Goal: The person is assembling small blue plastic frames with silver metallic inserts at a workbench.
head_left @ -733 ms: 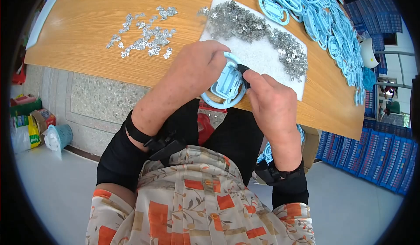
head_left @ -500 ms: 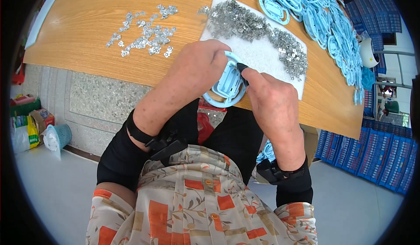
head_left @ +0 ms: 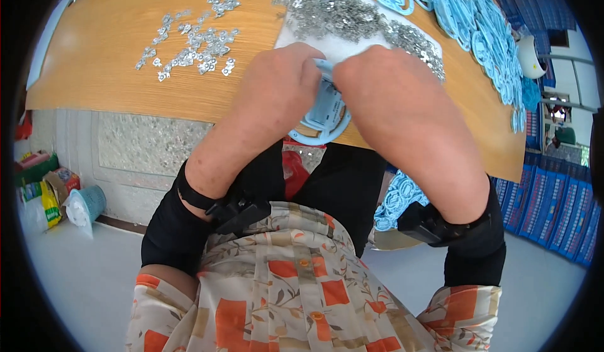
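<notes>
A light-blue oval plastic frame (head_left: 325, 114) is tilted at the table's near edge, above my lap. My left hand (head_left: 290, 75) is closed on its upper left rim, the fingertips mostly out of sight. Against the upper right of the frame, my right hand (head_left: 374, 69) is curled with its back turned up. Its fingertips, and whatever they pinch, are hidden. Just beyond both hands lies a white foam pad (head_left: 290, 34), heaped with small silvery metal clips (head_left: 333, 13).
Loose metal clips (head_left: 201, 44) are scattered on the wooden table (head_left: 113, 50) at the left. A large pile of light-blue frames (head_left: 469, 22) covers the far right. More frames (head_left: 401, 195) sit below the right edge. Blue crates (head_left: 547, 207) stand at the right.
My right hand has turned over and moved up to the frame's top, and the black thing at its fingertips is now hidden. The left hand keeps its hold. The view has shifted slightly.
</notes>
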`<control>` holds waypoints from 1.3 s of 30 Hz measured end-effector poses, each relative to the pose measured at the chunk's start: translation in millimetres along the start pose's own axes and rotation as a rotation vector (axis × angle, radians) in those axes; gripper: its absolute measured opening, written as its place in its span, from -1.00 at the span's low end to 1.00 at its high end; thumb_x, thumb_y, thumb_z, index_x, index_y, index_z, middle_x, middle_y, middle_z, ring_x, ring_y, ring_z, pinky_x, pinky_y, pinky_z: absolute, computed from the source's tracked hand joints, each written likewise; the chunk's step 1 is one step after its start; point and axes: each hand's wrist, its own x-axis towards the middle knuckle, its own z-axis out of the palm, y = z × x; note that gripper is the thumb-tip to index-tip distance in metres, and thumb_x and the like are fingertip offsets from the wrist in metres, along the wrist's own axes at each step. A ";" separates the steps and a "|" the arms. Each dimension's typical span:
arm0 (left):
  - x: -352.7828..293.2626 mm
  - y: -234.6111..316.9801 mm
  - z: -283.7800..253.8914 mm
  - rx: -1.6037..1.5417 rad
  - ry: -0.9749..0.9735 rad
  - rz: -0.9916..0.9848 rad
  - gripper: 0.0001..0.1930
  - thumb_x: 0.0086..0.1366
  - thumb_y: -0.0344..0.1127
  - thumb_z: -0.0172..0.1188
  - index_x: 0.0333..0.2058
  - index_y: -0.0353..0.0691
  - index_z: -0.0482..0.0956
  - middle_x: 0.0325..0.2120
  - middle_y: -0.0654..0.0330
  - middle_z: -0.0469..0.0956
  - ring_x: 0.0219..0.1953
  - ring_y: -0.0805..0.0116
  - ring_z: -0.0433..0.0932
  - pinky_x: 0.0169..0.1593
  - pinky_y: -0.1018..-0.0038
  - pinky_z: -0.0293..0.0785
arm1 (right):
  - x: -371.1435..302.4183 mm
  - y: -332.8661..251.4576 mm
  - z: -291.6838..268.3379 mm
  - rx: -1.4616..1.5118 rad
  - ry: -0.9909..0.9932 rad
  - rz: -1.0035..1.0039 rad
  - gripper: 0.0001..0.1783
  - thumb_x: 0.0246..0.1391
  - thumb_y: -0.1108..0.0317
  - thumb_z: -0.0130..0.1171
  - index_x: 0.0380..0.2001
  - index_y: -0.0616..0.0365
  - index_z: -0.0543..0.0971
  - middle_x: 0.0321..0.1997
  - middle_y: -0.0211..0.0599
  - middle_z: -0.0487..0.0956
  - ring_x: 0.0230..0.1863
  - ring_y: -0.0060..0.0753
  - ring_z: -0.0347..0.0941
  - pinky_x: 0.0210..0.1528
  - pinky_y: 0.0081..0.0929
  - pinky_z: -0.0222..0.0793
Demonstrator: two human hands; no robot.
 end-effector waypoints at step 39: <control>-47.2 36.3 20.8 -1.326 -0.644 -0.586 -0.57 0.44 -0.09 -0.02 0.06 -0.33 0.48 -0.48 -0.12 0.62 -0.57 0.21 0.61 -0.57 0.54 0.51 | -98.2 -6.0 87.3 1.357 0.644 0.499 -0.64 0.09 0.57 0.20 -0.01 0.37 0.49 -0.52 -0.53 0.45 -0.45 -0.77 0.35 -0.24 -0.67 0.41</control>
